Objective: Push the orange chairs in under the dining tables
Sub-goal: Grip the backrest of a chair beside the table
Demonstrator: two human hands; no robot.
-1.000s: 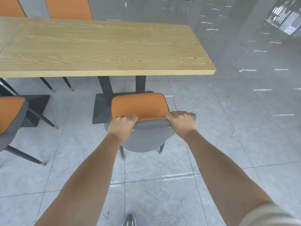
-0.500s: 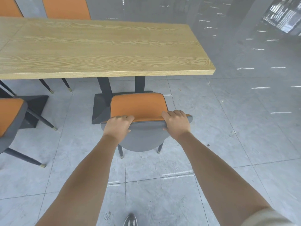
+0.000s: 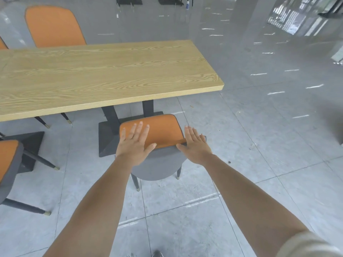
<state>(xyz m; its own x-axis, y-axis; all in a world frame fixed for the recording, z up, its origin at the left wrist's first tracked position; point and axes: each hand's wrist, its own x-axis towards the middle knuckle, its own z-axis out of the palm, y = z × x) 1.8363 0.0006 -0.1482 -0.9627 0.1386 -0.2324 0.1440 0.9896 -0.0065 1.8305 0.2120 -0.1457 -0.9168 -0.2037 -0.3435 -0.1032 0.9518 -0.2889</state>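
Note:
An orange chair point(image 3: 163, 131) with a grey back shell stands in front of me, its seat hidden under the near edge of the wooden dining table point(image 3: 104, 75). My left hand point(image 3: 134, 143) hovers flat over the left part of the backrest top, fingers spread. My right hand point(image 3: 194, 145) is spread over the right end of the backrest rim, holding nothing. Whether the palms touch the chair I cannot tell.
Another orange chair point(image 3: 8, 164) stands out from the table at the left edge. A third orange chair point(image 3: 53, 26) sits on the table's far side. The table's black pedestal base point(image 3: 109, 134) rests on the grey tiled floor. Open floor stretches to the right.
Both hands have let go of the backrest top and spread open. The view has tilted up and shows more of the far floor.

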